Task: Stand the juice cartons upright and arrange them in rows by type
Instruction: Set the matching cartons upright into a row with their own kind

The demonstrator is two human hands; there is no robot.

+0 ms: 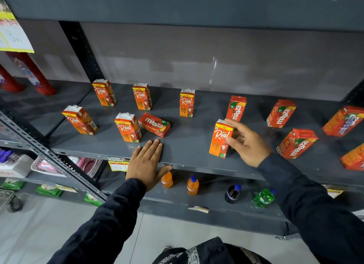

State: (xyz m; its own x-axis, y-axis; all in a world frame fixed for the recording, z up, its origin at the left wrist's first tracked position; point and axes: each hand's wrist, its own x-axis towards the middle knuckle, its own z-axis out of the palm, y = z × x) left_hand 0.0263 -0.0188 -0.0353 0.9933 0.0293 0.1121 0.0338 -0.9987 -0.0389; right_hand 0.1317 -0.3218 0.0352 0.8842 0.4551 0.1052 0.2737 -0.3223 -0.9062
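Observation:
Small orange Real cartons stand upright on the grey shelf (187, 143): several to the left and middle, such as one at the back (142, 96) and one near the front (128, 127). My right hand (247, 142) grips an upright Real carton (220, 138) from its right side. A red Maaza carton (154, 124) lies flat beside a standing Real carton. Upright Maaza cartons (236, 108) (281, 113) (297, 143) stand to the right. My left hand (146, 163) rests flat and empty on the shelf's front edge.
More orange cartons (343, 121) lie at the far right edge. Red bottles (33, 74) stand on the neighbouring shelf to the left. Below are small soft-drink bottles (193, 185) and a price tag (117, 164). A slotted upright post (81, 50) divides the shelves.

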